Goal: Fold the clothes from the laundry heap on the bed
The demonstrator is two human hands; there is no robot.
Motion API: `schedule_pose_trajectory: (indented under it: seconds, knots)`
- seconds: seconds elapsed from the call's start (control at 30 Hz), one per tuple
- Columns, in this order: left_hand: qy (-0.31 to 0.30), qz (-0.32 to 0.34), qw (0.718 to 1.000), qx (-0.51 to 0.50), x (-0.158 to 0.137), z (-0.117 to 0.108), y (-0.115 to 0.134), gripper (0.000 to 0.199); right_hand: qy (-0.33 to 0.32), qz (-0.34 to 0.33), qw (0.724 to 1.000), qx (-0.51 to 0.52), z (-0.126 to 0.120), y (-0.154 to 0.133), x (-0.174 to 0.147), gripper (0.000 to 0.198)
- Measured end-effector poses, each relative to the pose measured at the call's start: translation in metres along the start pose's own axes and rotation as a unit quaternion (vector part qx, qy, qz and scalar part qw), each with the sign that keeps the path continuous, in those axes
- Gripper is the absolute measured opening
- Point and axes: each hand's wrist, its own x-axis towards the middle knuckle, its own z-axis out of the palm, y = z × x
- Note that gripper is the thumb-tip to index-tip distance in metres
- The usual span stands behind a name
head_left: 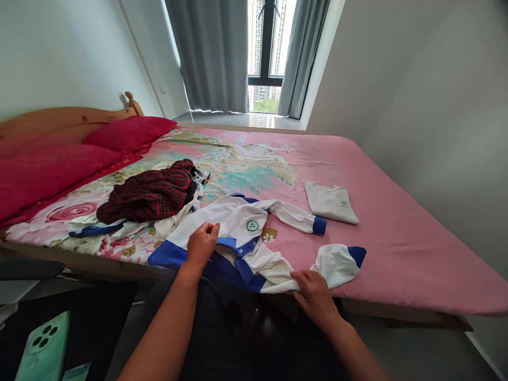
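Note:
A white long-sleeved polo shirt (234, 219) with blue cuffs, blue lower panels and a round green badge lies spread at the bed's near edge. My right hand (313, 288) is closed on one of its white sleeves, whose blue cuff (357, 256) lies just beyond my fingers. The other sleeve (291, 213) stretches out to the right. Over the shirt's left part is my left hand (203, 243), fingers curled in; whatever may be inside them is hidden. Farther right on the bed rests a folded light grey garment (331, 202) with a small dark print.
A pile of clothes with a red plaid garment (153, 193) lies left on the pink bed sheet (397, 238). Red pillows (59, 174) sit by the wooden headboard (67, 119). A green phone (43, 346) is at lower left. Grey curtains (214, 53) flank the window.

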Motion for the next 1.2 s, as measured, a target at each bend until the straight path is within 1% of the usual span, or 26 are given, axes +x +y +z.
schedule_pose_trajectory:
  seconds: [0.07,0.1,0.2,0.27,0.33,0.43,0.5,0.53,0.6,0.63,0.67,0.7,0.73,0.77,0.8,0.87,0.9,0.93,1.0,1.07,1.1,1.13,1.2]
  knots:
    - [-0.047,-0.026,0.998,-0.014,0.02,0.004,-0.005,0.022,0.009,0.007,1.0,0.016,-0.004,-0.005,-0.001,0.017]
    - [-0.075,-0.041,0.996,-0.024,0.029,0.008,-0.008,0.024,0.017,0.007,0.999,0.028,-0.006,-0.006,-0.003,0.013]
    - [-0.138,-0.065,0.987,-0.042,0.051,0.021,-0.014,0.032,0.023,0.016,0.997,0.066,-0.012,-0.007,-0.021,0.016]
    - [-0.172,-0.072,0.981,-0.047,0.059,0.029,-0.015,0.032,0.004,0.032,0.996,0.088,-0.014,-0.006,-0.038,0.018]
    - [-0.217,-0.083,0.971,-0.058,0.062,0.034,-0.014,0.028,-0.033,0.045,0.993,0.104,-0.013,-0.007,-0.055,0.018]
    - [-0.292,-0.092,0.948,-0.092,0.061,0.034,-0.011,0.023,-0.096,0.057,0.986,0.125,-0.011,-0.013,-0.071,0.017]
    - [-0.333,-0.119,0.921,-0.165,0.061,0.032,-0.007,0.028,-0.104,0.061,0.983,0.142,-0.01,-0.02,-0.071,0.015]
    - [-0.346,-0.147,0.901,-0.216,0.06,0.032,-0.006,0.031,-0.089,0.063,0.983,0.151,-0.01,-0.023,-0.067,0.015]
    - [-0.359,-0.221,0.85,-0.315,0.06,0.032,-0.003,0.035,-0.039,0.062,0.983,0.166,-0.009,-0.03,-0.055,0.016]
    - [-0.362,-0.256,0.826,-0.349,0.06,0.033,-0.002,0.037,-0.013,0.059,0.983,0.172,-0.008,-0.034,-0.048,0.017]
    - [-0.364,-0.282,0.808,-0.367,0.059,0.035,-0.001,0.039,0.01,0.056,0.982,0.177,-0.007,-0.038,-0.04,0.018]
    - [-0.368,-0.297,0.797,-0.376,0.058,0.037,0.0,0.041,0.026,0.052,0.981,0.183,-0.005,-0.042,-0.032,0.019]
    - [-0.37,-0.299,0.793,-0.381,0.057,0.038,0.0,0.041,0.036,0.047,0.98,0.189,-0.003,-0.046,-0.025,0.02]
    - [-0.37,-0.287,0.794,-0.389,0.055,0.039,0.001,0.041,0.039,0.039,0.979,0.195,-0.001,-0.05,-0.019,0.022]
    - [-0.363,-0.264,0.799,-0.4,0.054,0.039,0.001,0.043,0.038,0.03,0.978,0.202,0.002,-0.054,-0.015,0.023]
    - [-0.336,-0.203,0.808,-0.439,0.051,0.038,0.003,0.055,0.023,0.019,0.977,0.211,0.008,-0.06,-0.011,0.025]
    - [-0.325,-0.176,0.807,-0.46,0.049,0.036,0.004,0.059,0.01,0.018,0.977,0.213,0.012,-0.063,-0.011,0.026]
    - [-0.32,-0.162,0.801,-0.48,0.047,0.034,0.006,0.06,-0.004,0.02,0.977,0.214,0.016,-0.064,-0.012,0.027]
    - [-0.337,-0.177,0.776,-0.503,0.045,0.03,0.01,0.051,-0.029,0.025,0.976,0.212,0.023,-0.066,-0.016,0.031]
    - [-0.364,-0.226,0.748,-0.506,0.043,0.029,0.015,0.047,-0.035,0.032,0.978,0.204,0.031,-0.065,-0.021,0.038]
    - [-0.37,-0.251,0.74,-0.502,0.042,0.029,0.017,0.048,-0.031,0.036,0.979,0.198,0.034,-0.064,-0.023,0.042]
    - [-0.369,-0.269,0.738,-0.497,0.042,0.029,0.019,0.047,-0.024,0.042,0.981,0.189,0.037,-0.064,-0.024,0.046]
    - [-0.348,-0.287,0.742,-0.496,0.044,0.032,0.021,0.042,-0.009,0.05,0.984,0.17,0.04,-0.063,-0.026,0.053]
